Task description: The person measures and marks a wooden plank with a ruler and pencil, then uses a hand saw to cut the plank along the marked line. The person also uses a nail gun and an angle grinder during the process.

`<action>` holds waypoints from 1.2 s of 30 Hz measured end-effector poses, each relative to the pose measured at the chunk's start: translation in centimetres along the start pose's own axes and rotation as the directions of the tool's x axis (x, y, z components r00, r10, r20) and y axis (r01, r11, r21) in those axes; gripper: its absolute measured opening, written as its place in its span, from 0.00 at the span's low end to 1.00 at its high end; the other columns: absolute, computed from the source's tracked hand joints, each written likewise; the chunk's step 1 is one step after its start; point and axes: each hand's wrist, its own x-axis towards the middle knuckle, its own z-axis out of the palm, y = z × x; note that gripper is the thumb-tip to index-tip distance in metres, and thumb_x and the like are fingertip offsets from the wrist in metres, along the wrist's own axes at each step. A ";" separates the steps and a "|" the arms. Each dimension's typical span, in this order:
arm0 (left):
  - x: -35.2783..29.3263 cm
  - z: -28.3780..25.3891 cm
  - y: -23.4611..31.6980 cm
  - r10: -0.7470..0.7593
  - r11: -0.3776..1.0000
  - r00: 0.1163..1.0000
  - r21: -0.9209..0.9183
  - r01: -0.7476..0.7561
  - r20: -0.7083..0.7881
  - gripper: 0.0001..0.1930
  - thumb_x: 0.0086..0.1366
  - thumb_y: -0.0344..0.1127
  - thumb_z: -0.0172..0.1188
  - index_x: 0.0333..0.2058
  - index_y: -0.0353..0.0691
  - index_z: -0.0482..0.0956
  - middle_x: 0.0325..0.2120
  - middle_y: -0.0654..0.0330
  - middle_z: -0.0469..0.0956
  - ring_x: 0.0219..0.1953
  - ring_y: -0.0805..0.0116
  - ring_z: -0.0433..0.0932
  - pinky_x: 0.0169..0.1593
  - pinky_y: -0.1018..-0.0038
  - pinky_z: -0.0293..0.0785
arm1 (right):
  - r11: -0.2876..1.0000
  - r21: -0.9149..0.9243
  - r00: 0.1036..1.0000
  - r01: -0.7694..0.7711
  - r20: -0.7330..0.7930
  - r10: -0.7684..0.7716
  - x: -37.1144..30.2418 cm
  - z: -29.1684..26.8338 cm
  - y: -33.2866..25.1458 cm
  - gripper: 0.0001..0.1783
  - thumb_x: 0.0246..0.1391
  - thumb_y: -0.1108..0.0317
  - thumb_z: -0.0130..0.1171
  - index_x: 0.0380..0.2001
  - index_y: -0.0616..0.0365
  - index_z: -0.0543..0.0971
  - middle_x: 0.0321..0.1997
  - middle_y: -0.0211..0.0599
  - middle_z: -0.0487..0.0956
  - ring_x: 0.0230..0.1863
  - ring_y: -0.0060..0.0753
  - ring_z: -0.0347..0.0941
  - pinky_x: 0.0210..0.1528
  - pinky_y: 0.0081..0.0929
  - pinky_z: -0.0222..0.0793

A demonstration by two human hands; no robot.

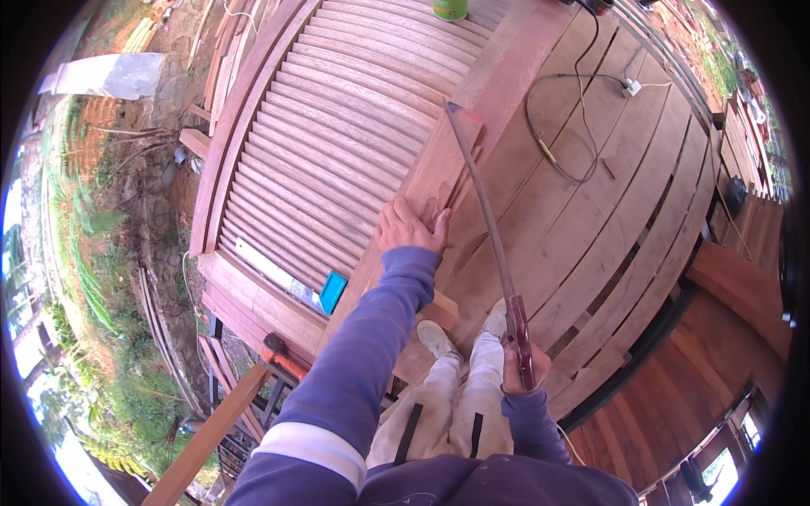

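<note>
My right hand [525, 368] is closed around the dark reddish handle of a handsaw [488, 202]. The saw's long narrow blade slants up and left, its tip by the far end of a short wooden board [439, 162]. That board lies along the side rail of a louvered wooden shutter [337, 126]. My left hand [411, 228] presses on the board's near end, fingers curled over it and thumb at its right edge. Whether the teeth touch the wood I cannot tell.
A square with a teal head [333, 292] lies on the shutter's near left end, and a green can [450, 9] stands at its far end. An orange tool [284, 357] is at lower left. A power cable [582, 105] loops over the plank floor [624, 219]. A wooden block [440, 310] sits near my feet.
</note>
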 end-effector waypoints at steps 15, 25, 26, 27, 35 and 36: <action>0.4 -0.3 -0.5 -0.015 1.000 1.000 0.005 0.015 0.015 0.36 0.56 0.59 0.63 0.48 0.31 0.68 0.44 0.47 0.71 0.50 0.48 0.70 0.53 0.58 0.65 | 0.994 -0.026 0.994 0.104 -0.030 -0.105 1.7 1.8 2.2 0.05 0.50 0.78 0.56 0.31 0.65 0.79 0.21 0.38 0.77 0.24 0.23 0.75 0.25 0.25 0.67; 0.8 2.9 -2.4 0.067 0.981 0.994 0.186 -0.049 -0.088 0.38 0.56 0.67 0.58 0.44 0.31 0.74 0.39 0.43 0.76 0.43 0.43 0.75 0.46 0.54 0.71 | 0.998 0.022 0.995 -0.058 0.080 0.056 4.7 1.2 -2.1 0.04 0.47 0.77 0.60 0.28 0.61 0.77 0.22 0.40 0.76 0.23 0.35 0.74 0.27 0.27 0.67; 1.1 3.3 -3.2 0.038 0.984 0.999 0.178 -0.032 -0.029 0.39 0.55 0.67 0.59 0.45 0.31 0.74 0.38 0.42 0.76 0.44 0.42 0.75 0.48 0.55 0.71 | 0.991 0.128 0.999 -0.035 0.039 0.030 2.2 0.3 -2.0 0.04 0.45 0.77 0.60 0.27 0.58 0.77 0.23 0.42 0.77 0.25 0.44 0.76 0.27 0.30 0.69; 1.0 3.2 -2.9 -0.004 0.980 1.000 0.197 0.004 -0.003 0.41 0.54 0.70 0.57 0.45 0.31 0.74 0.38 0.41 0.75 0.43 0.41 0.75 0.47 0.53 0.71 | 0.995 0.105 0.998 0.004 0.068 -0.011 0.9 0.1 -0.8 0.06 0.44 0.76 0.62 0.28 0.57 0.77 0.23 0.42 0.76 0.25 0.47 0.76 0.27 0.35 0.70; 1.9 3.5 -3.0 0.003 0.987 1.000 0.159 0.001 -0.024 0.40 0.57 0.66 0.57 0.50 0.31 0.66 0.44 0.40 0.72 0.49 0.41 0.72 0.51 0.51 0.67 | 0.958 0.235 0.984 0.166 -0.107 -0.145 13.7 7.4 -1.1 0.09 0.42 0.67 0.63 0.25 0.57 0.73 0.25 0.48 0.77 0.29 0.56 0.76 0.29 0.43 0.69; 2.2 3.7 -3.4 -0.006 0.984 0.999 0.178 0.013 -0.037 0.41 0.57 0.67 0.56 0.51 0.31 0.66 0.44 0.41 0.72 0.50 0.41 0.71 0.52 0.51 0.67 | 0.961 0.235 0.988 0.145 -0.095 -0.125 13.5 7.8 -0.9 0.09 0.42 0.67 0.63 0.25 0.57 0.73 0.25 0.48 0.77 0.29 0.56 0.76 0.29 0.43 0.69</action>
